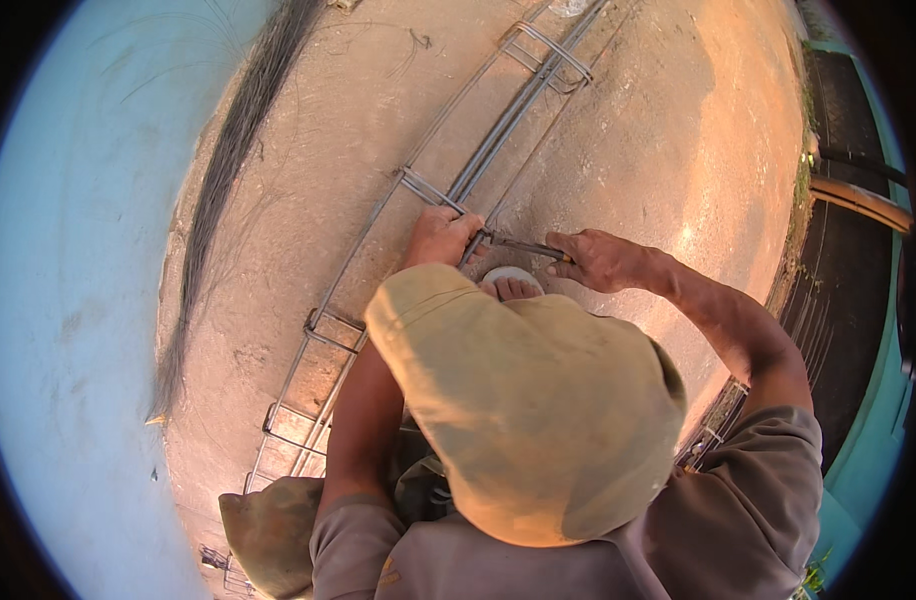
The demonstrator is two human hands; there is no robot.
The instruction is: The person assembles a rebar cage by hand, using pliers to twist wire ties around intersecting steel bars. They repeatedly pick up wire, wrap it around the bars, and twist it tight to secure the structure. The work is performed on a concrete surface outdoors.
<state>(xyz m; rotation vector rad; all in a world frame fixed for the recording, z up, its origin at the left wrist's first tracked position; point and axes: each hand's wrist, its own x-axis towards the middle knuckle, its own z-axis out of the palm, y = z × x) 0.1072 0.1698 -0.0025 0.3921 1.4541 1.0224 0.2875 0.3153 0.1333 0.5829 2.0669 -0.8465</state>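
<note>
A long rebar cage [324, 316], made of lengthwise steel bars with rectangular stirrups, runs from the lower left to the top of the view. My left hand [444, 238] is closed around a bar at one stirrup [425, 189]. In my right hand [606, 262] is a slim, dark, long-handled metal tool [526, 246] that looks like pincers. Its tip meets the steel right beside my left fingers. Any wire at that joint is too small to make out. A khaki cap [538, 400] covers much of the lower middle.
Loose thin steel wires [236, 150] lie along the foot of a light blue wall [78, 250] at left. The cage rests over dusty concrete ground [668, 130]. My foot [513, 285] is just below the tool. More thin bars [713, 430] lie at right.
</note>
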